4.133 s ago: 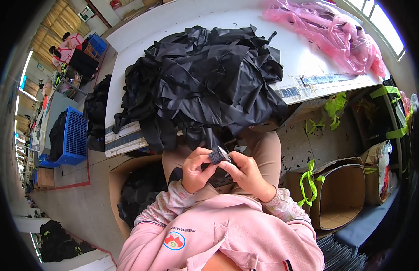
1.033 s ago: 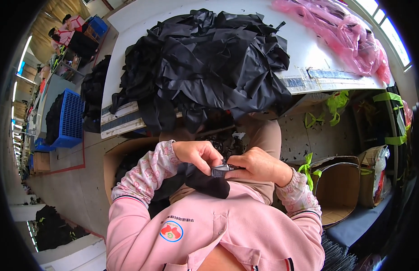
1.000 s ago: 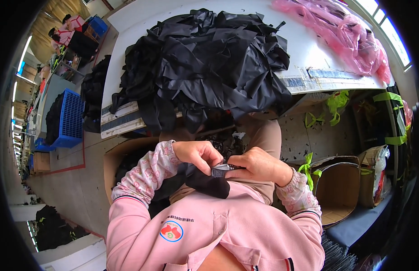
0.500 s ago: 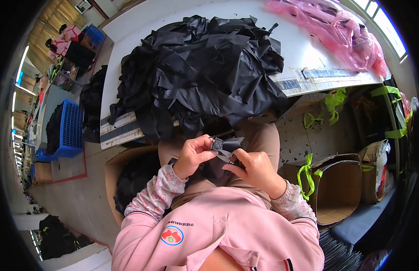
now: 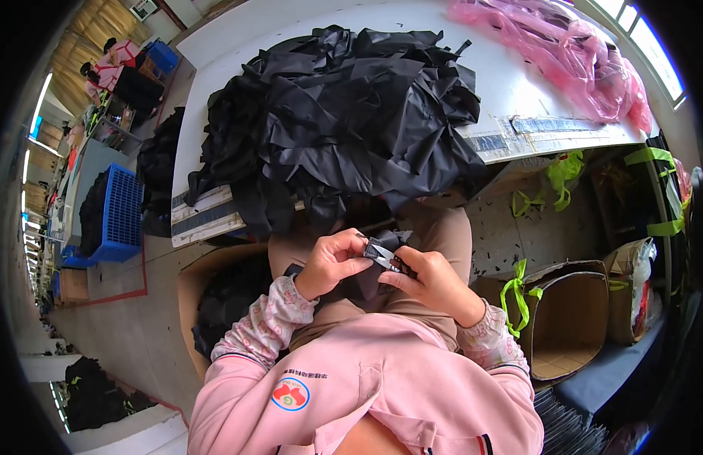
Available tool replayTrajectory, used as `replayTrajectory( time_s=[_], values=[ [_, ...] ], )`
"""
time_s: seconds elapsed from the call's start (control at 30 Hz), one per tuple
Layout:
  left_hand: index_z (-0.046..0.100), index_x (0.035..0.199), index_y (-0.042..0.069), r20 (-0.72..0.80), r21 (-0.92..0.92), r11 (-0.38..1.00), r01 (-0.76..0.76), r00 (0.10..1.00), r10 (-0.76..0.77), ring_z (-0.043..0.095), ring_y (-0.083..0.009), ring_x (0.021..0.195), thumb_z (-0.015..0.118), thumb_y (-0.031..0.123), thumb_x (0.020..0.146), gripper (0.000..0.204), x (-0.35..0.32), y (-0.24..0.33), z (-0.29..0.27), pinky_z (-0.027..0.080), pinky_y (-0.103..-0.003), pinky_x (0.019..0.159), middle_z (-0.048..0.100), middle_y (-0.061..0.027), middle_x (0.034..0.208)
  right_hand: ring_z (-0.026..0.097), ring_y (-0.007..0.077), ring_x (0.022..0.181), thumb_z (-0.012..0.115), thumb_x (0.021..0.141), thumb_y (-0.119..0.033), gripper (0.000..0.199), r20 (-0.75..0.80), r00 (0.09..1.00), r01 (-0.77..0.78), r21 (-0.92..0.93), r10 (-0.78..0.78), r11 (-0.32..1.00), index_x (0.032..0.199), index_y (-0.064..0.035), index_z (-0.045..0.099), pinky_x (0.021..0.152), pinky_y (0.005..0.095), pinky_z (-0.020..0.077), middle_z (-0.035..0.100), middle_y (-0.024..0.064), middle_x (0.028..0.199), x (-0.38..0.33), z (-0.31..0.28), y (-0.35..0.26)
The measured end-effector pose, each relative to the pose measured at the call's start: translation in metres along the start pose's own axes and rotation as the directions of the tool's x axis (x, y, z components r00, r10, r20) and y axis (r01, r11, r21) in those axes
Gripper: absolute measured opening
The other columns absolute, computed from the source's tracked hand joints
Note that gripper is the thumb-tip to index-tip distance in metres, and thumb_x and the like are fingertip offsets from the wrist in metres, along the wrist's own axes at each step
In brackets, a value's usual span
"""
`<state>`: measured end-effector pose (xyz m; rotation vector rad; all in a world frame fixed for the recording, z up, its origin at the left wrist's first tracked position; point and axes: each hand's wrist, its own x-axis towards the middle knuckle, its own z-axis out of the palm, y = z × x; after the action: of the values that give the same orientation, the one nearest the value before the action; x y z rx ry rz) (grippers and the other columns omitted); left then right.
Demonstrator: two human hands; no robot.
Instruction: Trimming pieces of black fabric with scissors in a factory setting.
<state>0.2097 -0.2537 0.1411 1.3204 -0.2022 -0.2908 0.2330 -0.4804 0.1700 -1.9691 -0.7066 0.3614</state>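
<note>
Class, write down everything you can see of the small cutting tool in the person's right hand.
The small cutting tool has silvery, metal-looking blades that narrow toward the upper left of the picture. Its dark handle end is mostly hidden by the right hand, which grips it. The blade end lies at a small black piece held by the left hand; whether the blades touch it, and how far they are open, is too small to tell.

Shiny metal snips point(image 5: 381, 255), satiny cloth pile point(image 5: 351, 125), glossy plastic sheet point(image 5: 569, 67)

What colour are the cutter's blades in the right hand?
The blades are silver, best seen in the head view.
</note>
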Motion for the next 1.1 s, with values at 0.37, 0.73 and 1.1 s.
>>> replayTrajectory(
  time_s=[0.37,0.73,1.1],
  values=[
    [0.063,0.09,-0.002,0.003,0.029,1.0,-0.001,1.0,0.001,0.053,-0.0102,0.087,0.063,-0.006,0.082,0.009,-0.001,0.006,0.006,0.042,-0.023,0.079,0.053,-0.0019,0.094,0.059,0.0329,0.051,0.071,0.083,-0.032,0.033,-0.087,0.986,0.116,-0.269,-0.145,0.956,0.081,-0.0033,0.057,0.047,0.039,0.0456,0.055,0.013,0.055,0.0,0.007,-0.004],
    [0.06,0.082,-0.001,-0.144,0.475,0.876,-0.083,0.975,0.171,0.058,-0.0144,0.081,0.068,-0.002,0.077,0.009,-0.017,0.012,-0.02,0.046,-0.025,0.072,0.059,-0.0069,0.089,0.042,0.0291,0.047,0.072,0.085,-0.024,0.034,-0.2,0.975,-0.095,0.032,0.1,0.995,0.078,0.0007,0.05,0.047,0.036,0.0381,0.048,0.0159,0.057,-0.001,0.003,0.02],
    [0.045,0.125,0.014,-0.801,0.399,0.131,0.908,0.275,0.532,0.058,-0.0424,0.093,0.057,-0.005,0.073,0.056,-0.334,-0.088,-0.209,0.047,-0.048,0.083,0.058,-0.0217,0.106,0.034,0.0127,0.054,0.07,0.086,-0.016,0.027,-0.207,0.946,-0.258,-0.014,0.25,0.966,0.079,0.001,0.05,0.047,0.031,0.0325,0.04,0.0081,0.056,-0.003,0.008,0.069]
  ],
)
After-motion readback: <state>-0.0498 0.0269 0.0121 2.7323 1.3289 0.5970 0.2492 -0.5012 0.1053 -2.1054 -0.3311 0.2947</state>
